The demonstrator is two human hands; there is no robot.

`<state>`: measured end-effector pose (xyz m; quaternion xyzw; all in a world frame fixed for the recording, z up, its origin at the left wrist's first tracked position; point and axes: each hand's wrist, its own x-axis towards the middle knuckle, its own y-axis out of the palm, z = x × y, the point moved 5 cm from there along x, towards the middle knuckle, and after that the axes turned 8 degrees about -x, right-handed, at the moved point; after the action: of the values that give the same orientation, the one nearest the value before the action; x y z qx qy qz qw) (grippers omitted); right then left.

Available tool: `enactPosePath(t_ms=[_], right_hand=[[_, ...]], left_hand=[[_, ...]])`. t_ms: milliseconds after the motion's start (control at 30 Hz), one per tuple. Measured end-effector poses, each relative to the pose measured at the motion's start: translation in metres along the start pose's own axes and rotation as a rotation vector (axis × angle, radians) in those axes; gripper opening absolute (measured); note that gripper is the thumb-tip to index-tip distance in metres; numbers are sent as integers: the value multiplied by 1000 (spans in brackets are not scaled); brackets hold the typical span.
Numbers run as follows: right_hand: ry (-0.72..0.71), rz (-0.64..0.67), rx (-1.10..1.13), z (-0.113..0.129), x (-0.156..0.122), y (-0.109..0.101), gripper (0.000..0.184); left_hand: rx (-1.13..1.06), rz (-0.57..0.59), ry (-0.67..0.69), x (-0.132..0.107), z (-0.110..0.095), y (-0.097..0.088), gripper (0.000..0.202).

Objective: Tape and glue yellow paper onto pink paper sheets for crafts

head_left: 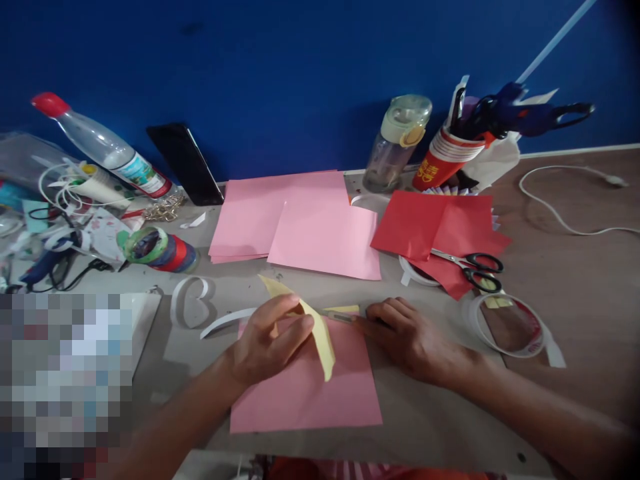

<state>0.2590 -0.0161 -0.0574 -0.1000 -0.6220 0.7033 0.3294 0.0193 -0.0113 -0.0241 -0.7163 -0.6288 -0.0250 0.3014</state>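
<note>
My left hand pinches a curved, creased sheet of yellow paper between thumb and fingers, above a pink sheet. Its lower corner hangs over the pink sheet. My right hand rests on the table at the pink sheet's right edge, its fingers closed on a slim, pale knife-like tool. The tool's far end reaches toward the yellow paper; its tip is hard to make out. Another yellow strip lies along the pink sheet's top edge. A white strip curves out beside my left hand.
Pink sheets and red sheets lie behind my hands. Black-handled scissors rest on the red ones. A tape roll is at right. A bottle, red cups and a phone stand along the blue wall.
</note>
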Motion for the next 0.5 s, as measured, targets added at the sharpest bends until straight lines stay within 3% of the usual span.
enactPosePath(t_ms=[100,167,267,400,500], right_hand=[[-4,-4,8,1,-1,0,37],[12,-14,-11,1,-1,1,30],[31,-22,-34,1,1,1,24],[20,-11,-38,1,2,2,26],[24,8,-39,0,0,4,26]], left_hand=[[151,127,200,12,-11,16,28],[171,201,204,24,-13,22,27],[137,212,75,42,-9,25,31],[38,32,-235,50,6,24,52],[-59,-1,-237,47,7,28,52]])
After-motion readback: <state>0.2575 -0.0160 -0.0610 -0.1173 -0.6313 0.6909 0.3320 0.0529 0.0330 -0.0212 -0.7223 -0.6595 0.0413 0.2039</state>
